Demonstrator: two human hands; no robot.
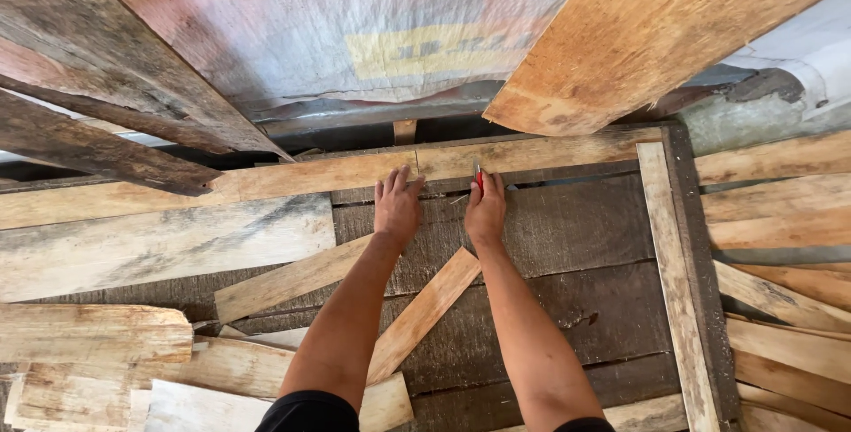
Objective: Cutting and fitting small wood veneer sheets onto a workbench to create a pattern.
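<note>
Two bare arms reach up the middle of the frame over a dark wooden bench [567, 246] littered with pale offcuts. Across the top hangs a faded woven sheet [355, 24], flanked by weathered grey planks [97, 69] at upper left and a broad tan board [656, 24] at upper right. A long pale plank [292, 175] runs left to right across the centre, just above both hands. At right a narrow upright strip [674, 281] edges the bench, with stacked slats [780, 219] beyond it. Two loose strips [425, 308] lie diagonally between and under the forearms. The left hand [397, 206] rests palm down, fingers spread, fingertips touching the lower edge of the long plank beside a thin pencil line. The right hand [485, 206], just beside it but apart, is closed around a small red-handled tool [479, 177] whose tip meets the same plank.
</note>
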